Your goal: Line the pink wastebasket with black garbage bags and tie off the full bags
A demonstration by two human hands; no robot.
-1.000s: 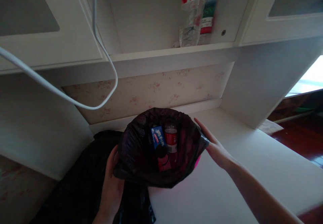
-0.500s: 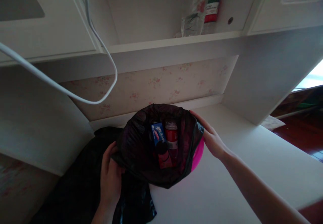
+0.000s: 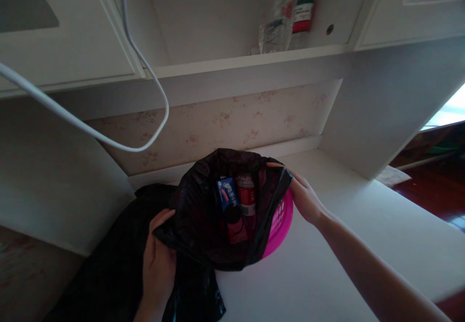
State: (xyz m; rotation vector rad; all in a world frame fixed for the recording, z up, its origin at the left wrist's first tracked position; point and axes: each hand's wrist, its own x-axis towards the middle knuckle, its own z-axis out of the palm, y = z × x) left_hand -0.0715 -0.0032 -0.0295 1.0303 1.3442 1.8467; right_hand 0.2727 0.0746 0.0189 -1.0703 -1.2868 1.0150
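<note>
A black plastic bag lines a pink basket, whose slotted side shows at the right. My left hand grips the bag's left edge, its fingertips partly behind the plastic. On the other side, my right hand pinches the bag's right edge and holds it away from the rim. Inside the bag lie a blue packet, a bottle with a red label and a red-and-pink item with a dark round top.
More black plastic is spread on the white desk at the left. A white cable hangs in front. Above, a shelf holds a clear bottle and a green-and-red container. White side panels stand left and right.
The bag's right edge has been lifted off the basket, so more of the pink slotted side shows. The left edge is pulled slightly outward to the left.
</note>
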